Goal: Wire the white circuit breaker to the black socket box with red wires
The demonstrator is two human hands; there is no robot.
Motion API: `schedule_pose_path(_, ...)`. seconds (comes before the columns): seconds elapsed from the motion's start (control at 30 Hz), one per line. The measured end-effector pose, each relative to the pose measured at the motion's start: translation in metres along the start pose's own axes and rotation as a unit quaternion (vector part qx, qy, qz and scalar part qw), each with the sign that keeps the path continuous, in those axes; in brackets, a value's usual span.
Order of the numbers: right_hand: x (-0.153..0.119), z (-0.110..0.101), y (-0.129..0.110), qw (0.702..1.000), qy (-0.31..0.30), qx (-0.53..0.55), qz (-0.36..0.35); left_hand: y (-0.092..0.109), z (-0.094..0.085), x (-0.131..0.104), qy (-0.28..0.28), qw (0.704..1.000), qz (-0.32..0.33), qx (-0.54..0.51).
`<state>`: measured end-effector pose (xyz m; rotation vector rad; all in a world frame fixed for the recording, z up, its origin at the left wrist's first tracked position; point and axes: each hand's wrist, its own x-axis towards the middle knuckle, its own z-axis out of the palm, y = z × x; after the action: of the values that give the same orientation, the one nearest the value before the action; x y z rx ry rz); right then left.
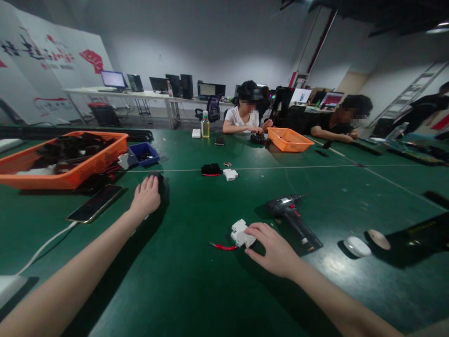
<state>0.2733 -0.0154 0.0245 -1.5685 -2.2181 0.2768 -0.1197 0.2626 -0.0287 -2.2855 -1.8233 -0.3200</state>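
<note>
My left hand (146,195) reaches far forward on the left, its fingers curled over a small black object (160,179) that it mostly hides. My right hand (271,248) grips a white circuit breaker (239,230) between thumb and fingers, low over the green table. A short red wire (225,247) with a metal lug at its end sticks out to the left of the breaker. Just beyond my right hand lies a black cordless screwdriver (293,217). Farther ahead, a black part with a red edge (211,169) lies beside another white breaker (230,174).
At the left stand an orange basket (80,168) of black parts and a blue bin (144,161); a phone (96,202) on a white cable lies nearer. A white round lid (357,246) and a dark bottle (417,236) lie right. Across, people sit near another orange basket (289,146).
</note>
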Motion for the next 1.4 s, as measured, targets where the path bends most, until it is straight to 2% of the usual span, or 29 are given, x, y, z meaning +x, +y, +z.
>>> schedule_pose_path(0.1,0.029,-0.017,-0.005,0.998,0.029,-0.055,-0.027,0.0,0.0,0.0,-0.005,1.0,0.011,-0.005)
schedule_pose_path(0.17,0.068,-0.026,-0.006,0.993,0.051,-0.09,-0.055,-0.001,0.001,0.0,-0.006,1.0,0.024,-0.01)
schedule_pose_path(0.23,0.117,-0.026,-0.002,0.989,0.045,-0.132,-0.057,-0.002,0.001,0.0,-0.003,0.999,0.039,-0.014)
schedule_pose_path(0.33,0.192,-0.009,0.009,0.985,0.019,-0.17,-0.022,-0.003,0.002,0.0,0.003,0.999,0.049,-0.015)
schedule_pose_path(0.43,0.244,0.019,0.023,0.982,0.008,-0.188,-0.005,-0.003,0.002,-0.001,0.007,0.999,0.046,-0.007)
schedule_pose_path(0.5,0.264,0.038,0.029,0.98,-0.002,-0.198,-0.003,-0.002,0.002,-0.002,0.01,0.999,0.042,0.0)
schedule_pose_path(0.6,0.279,0.057,0.037,0.977,-0.006,-0.211,-0.001,-0.001,0.002,-0.002,0.011,0.999,0.037,0.01)
schedule_pose_path(0.8,0.294,0.068,0.045,0.971,0.015,-0.238,0.022,0.004,0.001,-0.003,0.013,0.999,0.033,0.022)
schedule_pose_path(0.97,0.291,0.062,0.038,0.97,0.008,-0.241,-0.008,0.008,-0.006,-0.008,0.028,0.999,0.02,0.023)
schedule_pose_path(1.1,0.259,0.044,0.017,0.973,0.012,-0.227,-0.051,0.012,-0.014,-0.01,0.037,0.999,0.013,0.014)
schedule_pose_path(1.17,0.229,0.031,0.0,0.974,0.012,-0.213,-0.078,0.013,-0.017,-0.01,0.031,0.999,0.009,0.011)
schedule_pose_path(1.27,0.167,0.012,-0.029,0.974,0.002,-0.184,-0.128,0.013,-0.02,-0.01,0.026,1.0,0.01,0.004)
schedule_pose_path(1.4,0.074,0.009,-0.06,0.975,-0.025,-0.132,-0.18,0.014,-0.023,-0.011,0.028,1.0,0.011,-0.007)
